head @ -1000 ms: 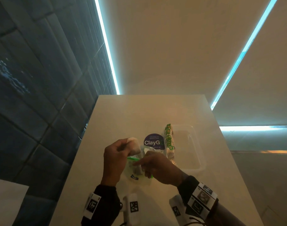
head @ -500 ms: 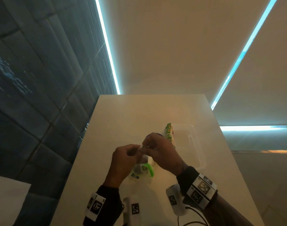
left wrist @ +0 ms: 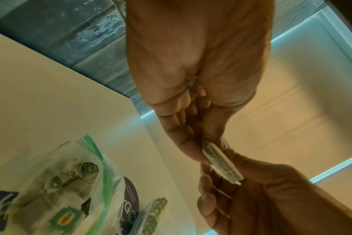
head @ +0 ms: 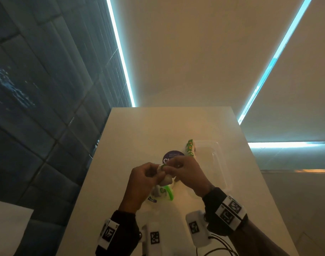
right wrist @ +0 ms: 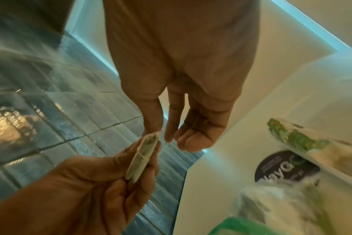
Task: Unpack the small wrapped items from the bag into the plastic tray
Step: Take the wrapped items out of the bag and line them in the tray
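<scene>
A clear zip bag (head: 161, 193) with a green seal lies on the white table (head: 139, 135), holding several wrapped tea bags (left wrist: 66, 219). Just above it my left hand (head: 158, 169) and right hand (head: 167, 168) meet. Between them is one small wrapped item (left wrist: 221, 162). My left hand (left wrist: 199, 149) pinches its lower part, and my right hand (right wrist: 161, 135) pinches its top end (right wrist: 151, 138). The clear plastic tray (head: 218, 163) stands to the right. A row of green-tagged items (head: 190, 147) lies along its left side.
A round dark purple sticker (head: 173, 157) sits on the table between bag and tray. A blue tiled wall (head: 47, 108) runs along the table's left edge. The table's far half is bare.
My right hand came out of the bag's mouth and rose to meet the left. Both now hold the small item higher and farther from me, above the bag.
</scene>
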Demonstrator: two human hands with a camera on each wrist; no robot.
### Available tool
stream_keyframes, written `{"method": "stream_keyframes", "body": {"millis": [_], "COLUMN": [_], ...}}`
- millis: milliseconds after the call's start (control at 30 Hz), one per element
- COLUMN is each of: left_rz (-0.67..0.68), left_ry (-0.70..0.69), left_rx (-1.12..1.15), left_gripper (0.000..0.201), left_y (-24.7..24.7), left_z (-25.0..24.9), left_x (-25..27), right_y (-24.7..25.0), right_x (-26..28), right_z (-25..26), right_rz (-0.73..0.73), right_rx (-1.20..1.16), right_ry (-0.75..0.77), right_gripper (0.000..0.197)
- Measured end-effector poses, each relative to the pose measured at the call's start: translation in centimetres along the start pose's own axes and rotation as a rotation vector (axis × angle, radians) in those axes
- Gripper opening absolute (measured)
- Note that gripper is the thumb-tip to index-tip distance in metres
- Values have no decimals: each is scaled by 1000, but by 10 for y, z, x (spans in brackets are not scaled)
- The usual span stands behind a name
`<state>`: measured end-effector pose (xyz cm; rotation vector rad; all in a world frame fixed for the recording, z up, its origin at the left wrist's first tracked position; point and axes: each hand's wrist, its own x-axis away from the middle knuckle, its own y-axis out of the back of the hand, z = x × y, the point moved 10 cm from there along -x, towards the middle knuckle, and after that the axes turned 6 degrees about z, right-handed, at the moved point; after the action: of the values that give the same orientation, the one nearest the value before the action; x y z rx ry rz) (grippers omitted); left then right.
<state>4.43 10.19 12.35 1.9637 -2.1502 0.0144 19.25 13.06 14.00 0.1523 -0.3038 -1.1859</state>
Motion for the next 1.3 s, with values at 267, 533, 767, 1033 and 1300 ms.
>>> {"method": "stream_keyframes", "body": {"millis": [267,533,767,1033,1300], "left_rz": [-62,-32,-52,-84,-112], "left_ry": [42,48,168,168,178], "left_rx": [4,-149,-570,-739,-646], "left_gripper": [42,12,12,19,19], "left_y": [6,8,-3,-30,-25], "left_z": [4,19,96,120,125], "left_x": [-1,-7,-10,-21,-22], "right_y": [-15,-9,1,3,10], "right_x": [7,6,14,19,19], "right_z": [-22,-40,-83,-101,-116], "right_rz": [91,19,-74,-69,-85], "right_rx": [-414,-457,-477,-475,-472], "right_ry": [-146,-197,-330,-372,-387], "right_gripper": [25,26,33,30,22]}}
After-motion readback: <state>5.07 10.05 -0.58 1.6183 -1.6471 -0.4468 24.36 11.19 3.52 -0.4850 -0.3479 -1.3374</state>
